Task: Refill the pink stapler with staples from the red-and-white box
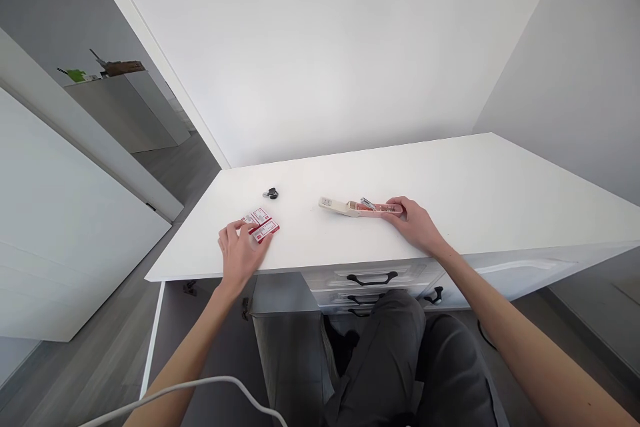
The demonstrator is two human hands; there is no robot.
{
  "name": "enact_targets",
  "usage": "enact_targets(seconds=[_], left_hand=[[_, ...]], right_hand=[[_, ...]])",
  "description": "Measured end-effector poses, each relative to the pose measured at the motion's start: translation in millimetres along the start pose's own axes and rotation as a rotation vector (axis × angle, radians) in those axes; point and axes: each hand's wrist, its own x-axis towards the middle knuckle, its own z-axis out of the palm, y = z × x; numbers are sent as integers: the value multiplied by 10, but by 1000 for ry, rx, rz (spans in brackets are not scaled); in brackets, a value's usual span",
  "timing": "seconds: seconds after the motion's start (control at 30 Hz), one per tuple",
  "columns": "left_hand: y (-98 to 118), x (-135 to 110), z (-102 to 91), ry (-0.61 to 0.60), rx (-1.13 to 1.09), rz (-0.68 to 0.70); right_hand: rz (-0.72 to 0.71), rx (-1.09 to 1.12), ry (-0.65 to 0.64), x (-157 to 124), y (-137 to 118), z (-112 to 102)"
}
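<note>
A beige and pink stapler (356,207) lies flipped open flat on the white desk (480,193). My right hand (417,225) rests on its right end, fingers curled over it. Two small red and white boxes (260,224) lie side by side at the desk's left front. My left hand (240,252) reaches them with fingers spread, the fingertips touching the nearer box. A small dark metal object (271,193) sits further back, apart from both hands.
Drawers with black handles (371,278) sit under the desk front, above my lap. A white wall stands behind the desk and a grey wall to the right. A white cable (200,387) crosses the lower left. A doorway opens at left.
</note>
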Motion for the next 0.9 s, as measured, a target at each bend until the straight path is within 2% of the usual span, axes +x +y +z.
enact_targets(seconds=[0.13,0.33,0.43,0.57,0.63,0.7,0.83,0.9], left_hand=[[-111,-63,-89,-41,26,4],[-46,-62,-116,-57,-117,23],[62,-67,-135,-115,-284,63],[293,-62,-155,-281,-499,133],[427,-49,-144,-336,-556,164],[559,-32,-117,-376,-600,178],[785,20,-41,-453,-676,152],[866,48,-5,-477,-708,138]], right_hand=[[-16,-27,12,13,34,17],[-52,-20,30,33,82,60],[-127,8,145,11,61,60],[-300,22,403,-103,-80,58],[-339,65,442,-195,-204,94],[-310,187,308,-288,-348,164],[-151,474,-190,-382,-603,327],[-110,515,-305,-371,-680,376]])
